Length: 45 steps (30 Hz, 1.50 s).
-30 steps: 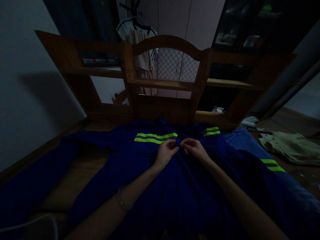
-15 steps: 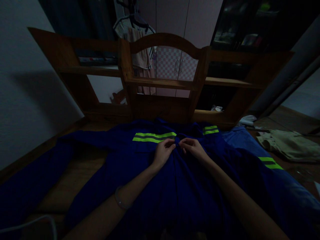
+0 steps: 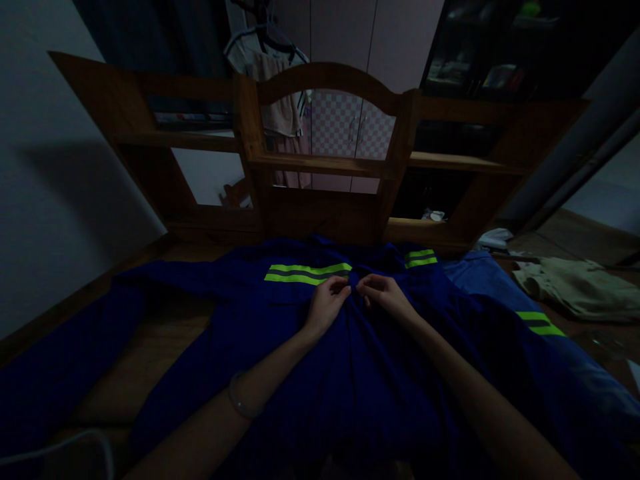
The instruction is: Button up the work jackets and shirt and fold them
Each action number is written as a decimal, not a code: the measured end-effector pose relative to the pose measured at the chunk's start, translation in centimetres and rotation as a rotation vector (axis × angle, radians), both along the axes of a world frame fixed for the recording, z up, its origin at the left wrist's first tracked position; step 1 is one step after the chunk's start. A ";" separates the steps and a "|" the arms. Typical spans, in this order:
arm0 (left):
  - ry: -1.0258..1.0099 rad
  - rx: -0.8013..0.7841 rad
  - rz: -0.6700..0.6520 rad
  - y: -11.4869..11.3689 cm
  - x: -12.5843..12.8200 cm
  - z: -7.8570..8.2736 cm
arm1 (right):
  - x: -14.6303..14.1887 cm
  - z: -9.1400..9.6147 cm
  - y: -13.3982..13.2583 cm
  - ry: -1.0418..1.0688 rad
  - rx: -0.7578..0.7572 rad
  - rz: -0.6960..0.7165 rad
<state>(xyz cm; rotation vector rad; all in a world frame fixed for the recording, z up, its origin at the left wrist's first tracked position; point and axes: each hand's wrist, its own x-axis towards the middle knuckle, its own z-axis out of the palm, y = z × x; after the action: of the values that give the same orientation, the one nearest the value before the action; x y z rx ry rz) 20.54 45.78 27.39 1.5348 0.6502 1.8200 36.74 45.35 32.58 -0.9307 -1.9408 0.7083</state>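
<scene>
A dark blue work jacket (image 3: 300,360) with yellow-green and grey reflective strips lies spread out, its sleeves reaching to both sides. My left hand (image 3: 327,300) pinches the cloth at the front opening, just below the chest strip (image 3: 307,274). Close beside it, my right hand (image 3: 385,293) pinches the other side of the same opening. The fingertips of both hands almost meet over a small fold of fabric. Whether a button or fastener sits between them is too dark to tell. A bracelet rings my left wrist.
Behind the jacket stands a wooden headboard (image 3: 325,163) with open shelves. Blue denim (image 3: 475,273) lies under the right sleeve, and folded khaki clothing (image 3: 575,287) is farther right. A white cable (image 3: 95,435) curves at lower left. Clothes hang on hangers (image 3: 270,47) behind.
Both hands stay at the same spot on the jacket front, with only a slight shift of the right fingers. The view has moved a little.
</scene>
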 end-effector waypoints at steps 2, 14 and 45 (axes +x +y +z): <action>0.003 -0.005 0.004 0.1 0.0 0.0 | 0.0 -0.2 0.2 -0.009 0.004 0.007; -0.015 -0.063 -0.021 0.6 0.1 -0.2 | -0.1 -0.2 0.0 -0.025 0.008 0.022; 0.176 -0.044 0.068 0.6 0.0 -0.4 | 0.4 -0.9 0.8 -0.037 0.079 0.055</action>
<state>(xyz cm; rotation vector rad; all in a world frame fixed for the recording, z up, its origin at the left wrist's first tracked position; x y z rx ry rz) 20.56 46.43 27.00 1.6749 0.8288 1.7201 37.10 46.17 31.72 -0.8505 -2.0183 0.6455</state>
